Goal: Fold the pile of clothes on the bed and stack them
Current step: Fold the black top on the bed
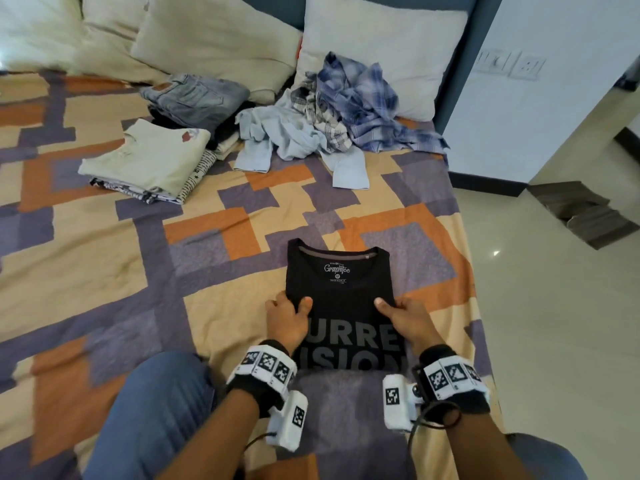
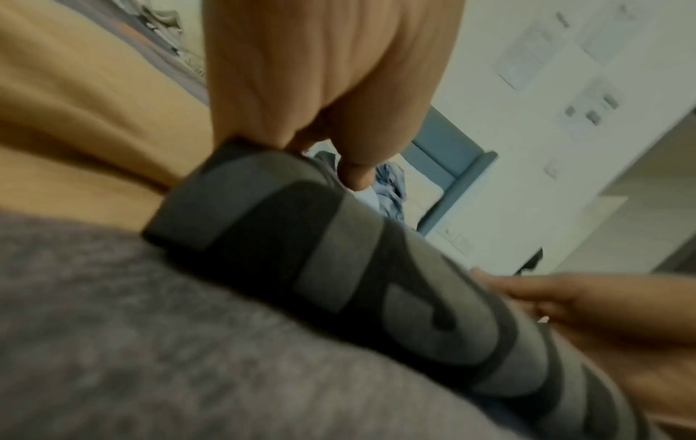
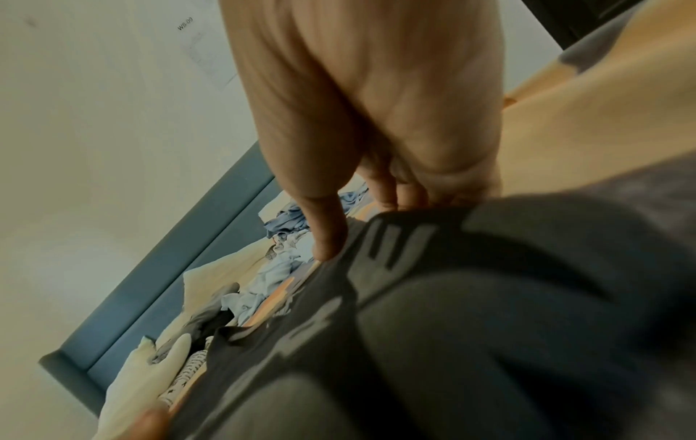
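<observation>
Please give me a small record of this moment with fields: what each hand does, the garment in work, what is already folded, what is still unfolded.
garment in work: black T-shirt, grey lettering, flat on the patterned bedspread
left hand: pinches the shirt's left edge
right hand: pinches the shirt's right edge
folded: cream T-shirt on top of a stack; jeans on a stack behind it
unfolded: heap with a blue plaid shirt and a light blue shirt, near the pillows
</observation>
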`<state>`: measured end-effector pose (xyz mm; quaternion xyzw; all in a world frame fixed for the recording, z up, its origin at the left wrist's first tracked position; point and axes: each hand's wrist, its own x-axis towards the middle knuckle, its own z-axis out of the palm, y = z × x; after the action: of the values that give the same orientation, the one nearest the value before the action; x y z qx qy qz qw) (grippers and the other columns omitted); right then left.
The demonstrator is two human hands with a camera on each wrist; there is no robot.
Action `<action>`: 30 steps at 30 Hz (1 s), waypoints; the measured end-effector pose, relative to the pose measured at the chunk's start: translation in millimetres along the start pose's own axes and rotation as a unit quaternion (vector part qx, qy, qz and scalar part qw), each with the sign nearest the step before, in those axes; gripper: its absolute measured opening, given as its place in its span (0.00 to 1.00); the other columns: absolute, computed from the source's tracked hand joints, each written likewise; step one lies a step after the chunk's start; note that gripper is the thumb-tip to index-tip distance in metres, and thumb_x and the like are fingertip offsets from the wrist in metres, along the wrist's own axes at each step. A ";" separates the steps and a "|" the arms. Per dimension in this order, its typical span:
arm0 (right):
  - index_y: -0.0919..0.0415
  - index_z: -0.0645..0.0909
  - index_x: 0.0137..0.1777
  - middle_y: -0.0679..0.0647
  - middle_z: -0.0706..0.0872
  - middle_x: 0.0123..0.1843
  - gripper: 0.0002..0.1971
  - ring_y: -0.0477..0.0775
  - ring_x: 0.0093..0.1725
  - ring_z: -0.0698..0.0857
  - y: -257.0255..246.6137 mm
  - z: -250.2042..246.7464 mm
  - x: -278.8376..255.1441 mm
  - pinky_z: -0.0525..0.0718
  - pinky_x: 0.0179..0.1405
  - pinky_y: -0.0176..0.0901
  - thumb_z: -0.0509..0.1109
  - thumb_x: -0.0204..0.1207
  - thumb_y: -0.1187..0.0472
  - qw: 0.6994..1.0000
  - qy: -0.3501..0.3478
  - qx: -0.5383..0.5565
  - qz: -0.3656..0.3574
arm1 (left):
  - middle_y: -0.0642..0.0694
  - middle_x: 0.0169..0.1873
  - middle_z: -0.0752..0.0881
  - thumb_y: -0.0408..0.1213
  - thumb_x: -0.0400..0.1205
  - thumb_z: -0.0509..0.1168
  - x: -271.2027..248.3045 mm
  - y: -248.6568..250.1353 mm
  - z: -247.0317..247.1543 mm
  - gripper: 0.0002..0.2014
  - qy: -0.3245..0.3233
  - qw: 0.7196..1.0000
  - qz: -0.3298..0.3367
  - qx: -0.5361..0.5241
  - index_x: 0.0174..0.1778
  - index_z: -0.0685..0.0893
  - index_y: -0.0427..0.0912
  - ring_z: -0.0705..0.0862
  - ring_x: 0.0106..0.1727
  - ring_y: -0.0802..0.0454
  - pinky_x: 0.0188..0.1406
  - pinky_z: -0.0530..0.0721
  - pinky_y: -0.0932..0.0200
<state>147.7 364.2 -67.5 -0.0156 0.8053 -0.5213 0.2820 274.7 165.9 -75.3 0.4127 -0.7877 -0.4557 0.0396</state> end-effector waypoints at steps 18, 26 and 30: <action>0.69 0.79 0.68 0.68 0.89 0.56 0.23 0.63 0.50 0.91 -81.8 28.0 -77.9 0.90 0.38 0.51 0.71 0.71 0.69 0.917 -0.188 0.351 -0.016 | 0.32 0.52 0.90 0.41 0.81 0.70 -5.5 31.1 -94.2 0.17 -0.129 0.875 -0.080 -0.460 0.62 0.85 0.36 0.89 0.53 0.34 0.48 0.88 0.44; 0.62 0.88 0.63 0.64 0.84 0.68 0.33 0.65 0.64 0.86 -201.3 146.0 -18.5 0.80 0.65 0.61 0.87 0.57 0.48 0.768 -0.355 0.528 -0.070 | 0.37 0.58 0.88 0.31 0.79 0.70 83.8 37.2 -209.5 0.23 0.017 0.825 0.046 -0.563 0.71 0.79 0.46 0.88 0.57 0.35 0.57 0.86 0.36; 0.65 0.82 0.68 0.66 0.83 0.69 0.43 0.66 0.66 0.83 -268.7 229.3 40.1 0.75 0.69 0.64 0.92 0.50 0.57 0.805 -0.365 0.460 -0.083 | 0.36 0.59 0.88 0.28 0.77 0.71 157.3 23.8 -262.1 0.28 0.079 0.807 0.065 -0.582 0.73 0.76 0.47 0.87 0.58 0.35 0.52 0.88 0.38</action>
<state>149.6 38.3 74.6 -0.1395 0.3047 -0.8079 0.4848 271.8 -115.8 45.6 0.2947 -0.3944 -0.7906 0.3641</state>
